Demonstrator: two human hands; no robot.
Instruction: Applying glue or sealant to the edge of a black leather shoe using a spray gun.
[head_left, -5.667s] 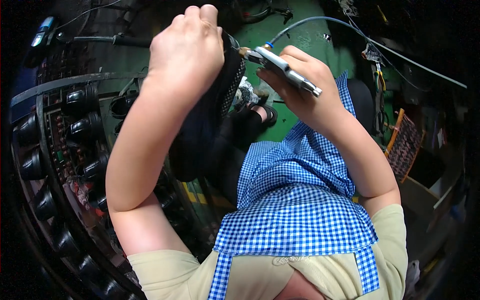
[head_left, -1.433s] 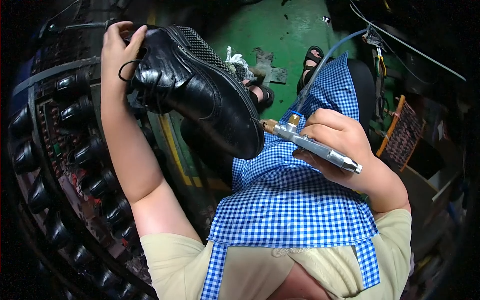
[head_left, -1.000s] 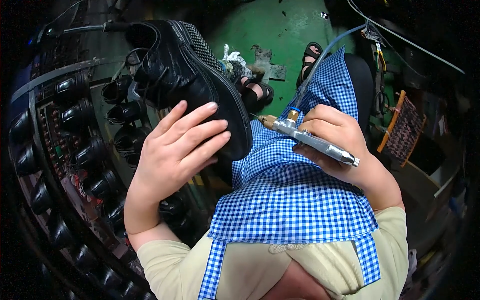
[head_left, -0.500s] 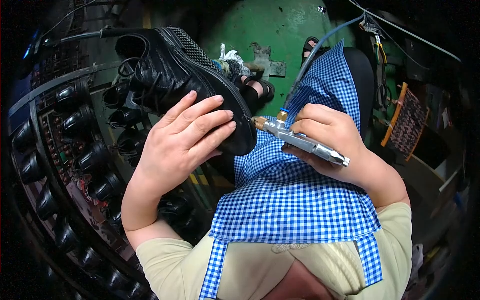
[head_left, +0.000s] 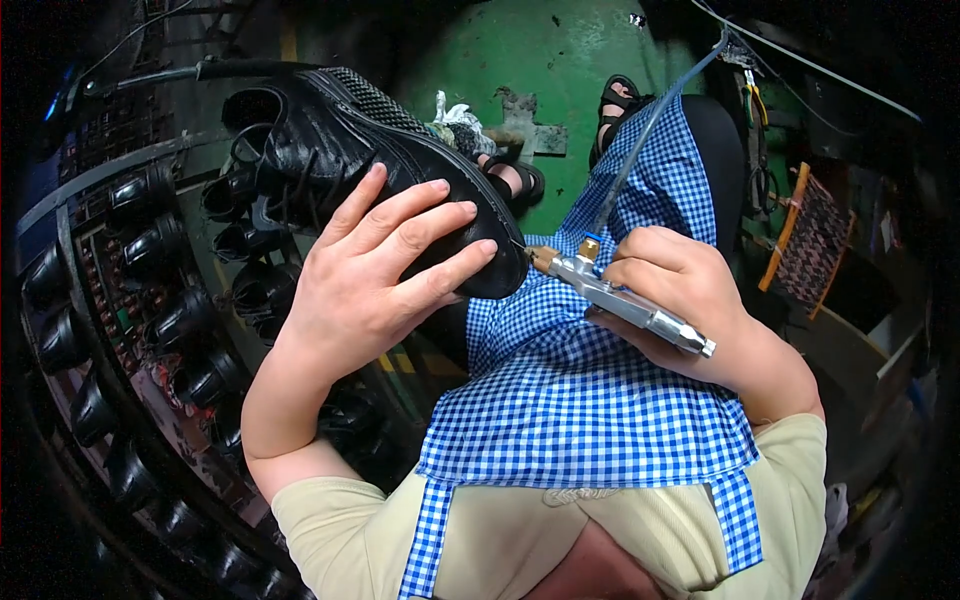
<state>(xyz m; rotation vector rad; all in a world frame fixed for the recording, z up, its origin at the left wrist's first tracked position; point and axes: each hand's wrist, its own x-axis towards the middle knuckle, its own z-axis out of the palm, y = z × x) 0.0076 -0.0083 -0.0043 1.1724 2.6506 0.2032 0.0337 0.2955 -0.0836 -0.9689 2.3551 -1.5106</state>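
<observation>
A black lace-up leather shoe (head_left: pixel 370 150) is tilted on its side, its toe toward my right and its sole edge facing away. My left hand (head_left: pixel 375 255) holds it by the front, fingers spread over the upper, thumb hidden. My right hand (head_left: pixel 680 285) is wrapped round a silver metal air gun (head_left: pixel 630 305) with a brass nozzle. The nozzle tip is right at the edge of the toe; whether it touches cannot be told. A bluish hose (head_left: pixel 648 140) joins the gun at a blue-ringed fitting and runs up and away.
On the left, a metal rack (head_left: pixel 75 270) carries several black shoes (head_left: pixel 190 315). A blue checked apron (head_left: pixel 590 420) covers my lap. Beyond lies a green floor (head_left: pixel 480 50) with a white cloth (head_left: pixel 460 110). To the right stands a woven seat with an orange frame (head_left: pixel 815 240).
The shoe's toe and my left hand have shifted slightly right. My right hand has moved the air gun right and a little nearer to me, its nozzle still at the toe edge.
</observation>
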